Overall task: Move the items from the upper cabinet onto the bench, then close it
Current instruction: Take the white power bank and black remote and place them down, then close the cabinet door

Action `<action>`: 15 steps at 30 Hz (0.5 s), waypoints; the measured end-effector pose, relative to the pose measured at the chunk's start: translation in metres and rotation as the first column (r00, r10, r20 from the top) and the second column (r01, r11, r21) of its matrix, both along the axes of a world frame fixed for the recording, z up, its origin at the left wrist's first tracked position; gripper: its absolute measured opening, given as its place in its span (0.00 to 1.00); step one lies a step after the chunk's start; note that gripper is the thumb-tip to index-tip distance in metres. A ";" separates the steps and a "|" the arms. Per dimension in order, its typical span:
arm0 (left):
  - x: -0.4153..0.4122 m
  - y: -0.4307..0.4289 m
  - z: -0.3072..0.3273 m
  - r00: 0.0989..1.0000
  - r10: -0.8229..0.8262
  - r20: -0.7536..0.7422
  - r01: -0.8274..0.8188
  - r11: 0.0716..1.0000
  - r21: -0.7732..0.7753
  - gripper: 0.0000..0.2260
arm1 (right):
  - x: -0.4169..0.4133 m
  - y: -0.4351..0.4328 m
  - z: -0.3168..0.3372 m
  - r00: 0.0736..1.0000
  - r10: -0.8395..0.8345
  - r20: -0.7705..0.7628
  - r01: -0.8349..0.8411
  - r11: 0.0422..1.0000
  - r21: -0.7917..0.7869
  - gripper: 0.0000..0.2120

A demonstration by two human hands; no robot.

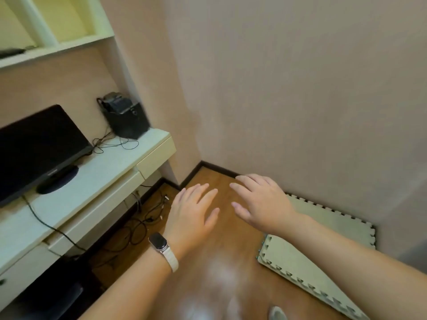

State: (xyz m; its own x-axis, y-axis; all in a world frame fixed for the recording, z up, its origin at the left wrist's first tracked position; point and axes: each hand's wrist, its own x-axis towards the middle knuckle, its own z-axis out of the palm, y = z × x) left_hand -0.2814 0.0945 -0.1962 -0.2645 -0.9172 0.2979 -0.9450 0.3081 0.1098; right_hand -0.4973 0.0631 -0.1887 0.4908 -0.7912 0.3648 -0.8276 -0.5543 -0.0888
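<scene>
My left hand (193, 213) and my right hand (261, 200) hover palm-down over the wooden floor (212, 262), side by side, fingers spread, holding nothing. A watch with a pale strap sits on my left wrist. The upper cabinet shelving (69, 40) is at the top left, cream-coloured, with open compartments; a dark flat item (11, 52) lies on its lower shelf at the far left. No cabinet door shows. The cream bench (99, 172) runs along the left wall below it.
On the bench stand a black monitor (39, 146) and a black box with a device on top (126, 117), with loose cables. More cables lie on the floor under the bench. A foam puzzle mat (318, 257) lies at the right, against the pink wall.
</scene>
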 end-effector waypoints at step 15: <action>-0.004 -0.093 0.050 0.937 0.347 0.046 -0.344 0.936 -0.075 0.20 | 0.008 -0.177 0.034 0.941 0.334 0.057 -0.331 0.942 -0.053 0.23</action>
